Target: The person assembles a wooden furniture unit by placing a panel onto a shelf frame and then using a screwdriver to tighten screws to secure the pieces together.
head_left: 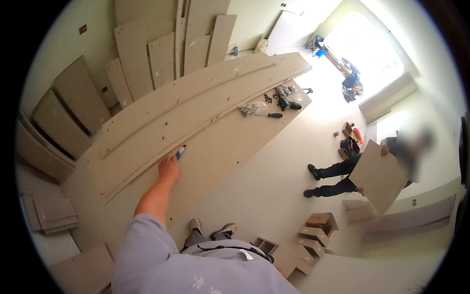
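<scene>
My left hand (169,168) reaches out over a large beige panel (210,161), closed around a small blue-and-white object (180,152). One end of that object meets the panel near a dark spot, and its exact kind is too small to tell. Just beside the hand runs the long edge of stacked narrow boards (196,110). Of my right hand (281,272) only a sliver shows low by my shirt, its fingers hidden.
On the panel's far end lie a screwdriver (275,115), a power drill (290,103) and bags of fittings (249,109). Boards (134,59) lean along the left wall. At right, another person carries a panel (377,176); drawer boxes (313,235) stand nearer.
</scene>
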### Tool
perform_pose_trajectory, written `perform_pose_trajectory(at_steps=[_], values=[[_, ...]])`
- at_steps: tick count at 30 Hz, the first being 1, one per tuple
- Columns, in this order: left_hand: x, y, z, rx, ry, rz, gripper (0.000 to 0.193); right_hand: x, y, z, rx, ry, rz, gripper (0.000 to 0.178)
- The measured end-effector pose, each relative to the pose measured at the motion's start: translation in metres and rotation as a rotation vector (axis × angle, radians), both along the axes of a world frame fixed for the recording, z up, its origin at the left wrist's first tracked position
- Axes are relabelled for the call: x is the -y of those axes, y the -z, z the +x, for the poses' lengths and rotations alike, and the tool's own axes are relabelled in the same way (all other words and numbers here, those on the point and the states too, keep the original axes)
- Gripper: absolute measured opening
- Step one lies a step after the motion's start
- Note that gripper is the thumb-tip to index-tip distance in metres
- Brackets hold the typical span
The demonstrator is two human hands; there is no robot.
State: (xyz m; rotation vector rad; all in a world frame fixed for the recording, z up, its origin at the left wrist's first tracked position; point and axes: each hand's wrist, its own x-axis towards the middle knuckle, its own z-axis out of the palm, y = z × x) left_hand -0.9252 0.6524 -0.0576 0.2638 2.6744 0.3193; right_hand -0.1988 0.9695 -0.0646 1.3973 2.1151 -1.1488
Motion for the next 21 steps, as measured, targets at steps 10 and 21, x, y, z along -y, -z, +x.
perform_pose_trajectory(at_steps=[10, 21], values=[[-0.029, 0.030, -0.006, -0.029, -0.369, 0.056, 0.040, -0.052, 0.006, -0.078, 0.114, 0.078, -0.075, 0.038], [-0.074, 0.120, 0.077, -0.245, -0.836, 0.532, 0.026, -0.218, 0.064, -0.149, -0.068, 0.058, -0.044, 0.037]])
